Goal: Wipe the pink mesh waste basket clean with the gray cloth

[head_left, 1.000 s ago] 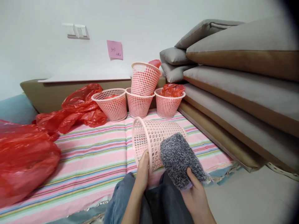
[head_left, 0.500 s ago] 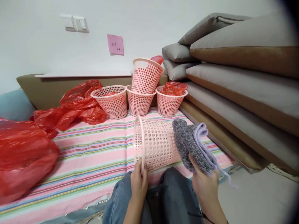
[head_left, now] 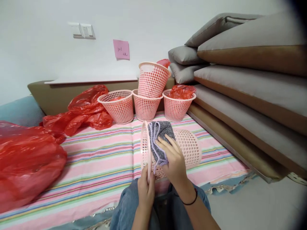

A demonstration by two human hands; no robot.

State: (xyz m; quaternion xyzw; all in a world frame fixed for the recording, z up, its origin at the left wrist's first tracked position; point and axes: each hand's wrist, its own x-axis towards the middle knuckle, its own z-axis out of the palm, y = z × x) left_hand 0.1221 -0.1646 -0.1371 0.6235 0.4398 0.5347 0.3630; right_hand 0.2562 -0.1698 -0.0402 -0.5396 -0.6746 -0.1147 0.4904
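A pink perforated plastic basket [head_left: 188, 148] lies on its side before me, its mouth to the left. My left hand [head_left: 145, 188] pinches the near lower part of its rim. My right hand [head_left: 174, 159] presses a folded grey cloth with lilac edging [head_left: 161, 132] onto the basket's side, close to the rim. The fingers lie over the cloth, with the thumb partly hidden. A lilac thread end hangs by the cloth's lower edge.
Several pink baskets [head_left: 120, 111] with red plastic in them stand at the back, one stacked tilted in another. Red plastic bags [head_left: 31, 166] lie left on the striped cloth cover [head_left: 100, 166]. Grey-brown cushions [head_left: 251, 76] are piled at the right.
My right hand has moved left with the grey cloth, from the basket's base end to beside its rim. My left hand keeps hold of the rim. The view has shifted slightly.
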